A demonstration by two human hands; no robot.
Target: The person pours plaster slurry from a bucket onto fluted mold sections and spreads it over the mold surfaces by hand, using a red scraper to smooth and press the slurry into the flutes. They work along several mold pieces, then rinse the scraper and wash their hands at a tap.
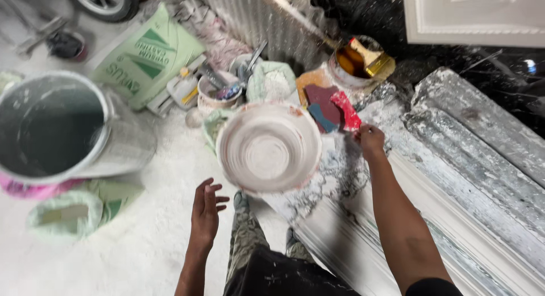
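Note:
A round white bowl (268, 146) coated with plaster sits on the powdery floor in front of me. My left hand (205, 208) hovers open just below and left of the bowl, fingers spread, holding nothing. My right hand (370, 140) is closed on the lower end of a red flat scraper (346, 111) to the right of the bowl. Under the scraper lie a dark maroon piece and a blue piece (322, 109). My legs in paint-spattered trousers (250, 247) show at the bottom.
A big grey bucket (51, 125) stands at the left. A green sack (150, 54), small tubs with tools (218, 94) and a tin with a brush (360, 60) crowd the back. Long white moulded strips (454, 176) run along the right. A green plastic bag (65, 213) lies lower left.

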